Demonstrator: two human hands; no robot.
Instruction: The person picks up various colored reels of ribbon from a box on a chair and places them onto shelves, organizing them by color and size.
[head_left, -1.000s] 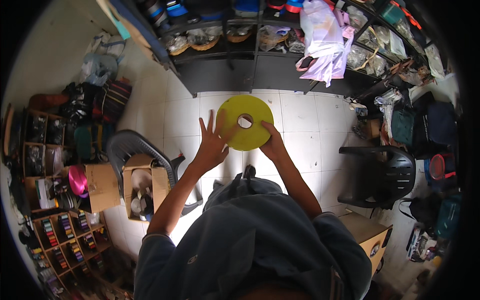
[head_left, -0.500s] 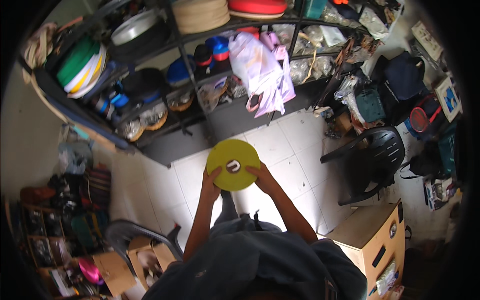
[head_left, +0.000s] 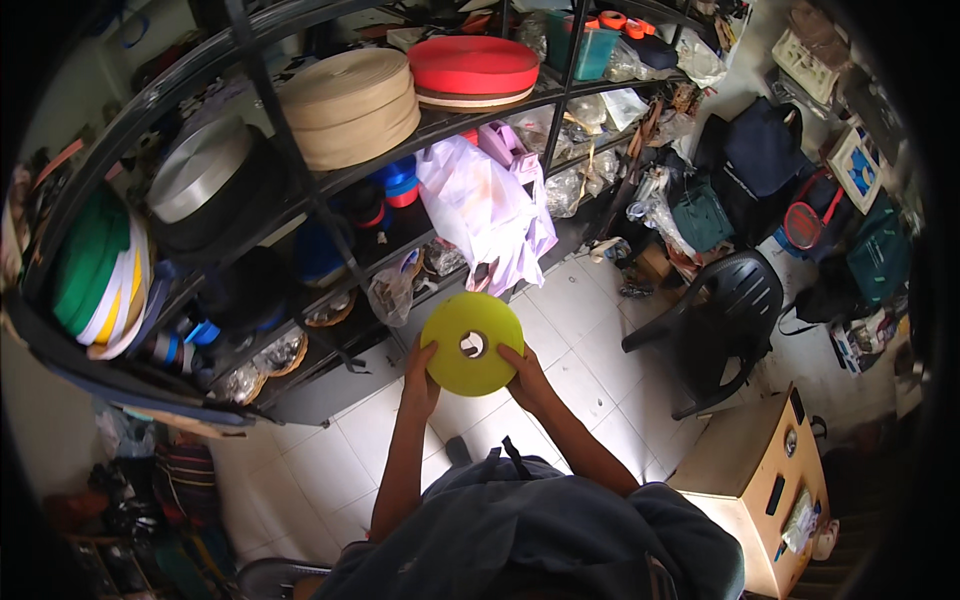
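Note:
Between my two hands is a flat yellow-green roll of webbing tape (head_left: 450, 325), with a small round hole in its middle. My left hand (head_left: 421, 380) grips its left rim, thumb over the top face. On the opposite rim my right hand (head_left: 523, 378) does the same. The fingers under the roll are hidden. In front of it stands a black shelf rack (head_left: 330, 230), holding a thick beige roll (head_left: 355, 130) and a red roll (head_left: 472, 68) on an upper shelf. A pale lilac plastic bag (head_left: 475, 205) hangs just beyond the roll I hold.
Green, white and yellow rolls (head_left: 95, 265) fill the rack's left end. At the right are a black plastic chair (head_left: 715, 325) and a wooden cabinet (head_left: 735, 465). Bags (head_left: 765, 155) lie along the right wall. White floor tiles (head_left: 375, 440) lie below me.
The shelf rack is now nearer and larger in view, as I have moved toward it. Both hands still hold the yellow-green roll, and the box at lower left has left the view.

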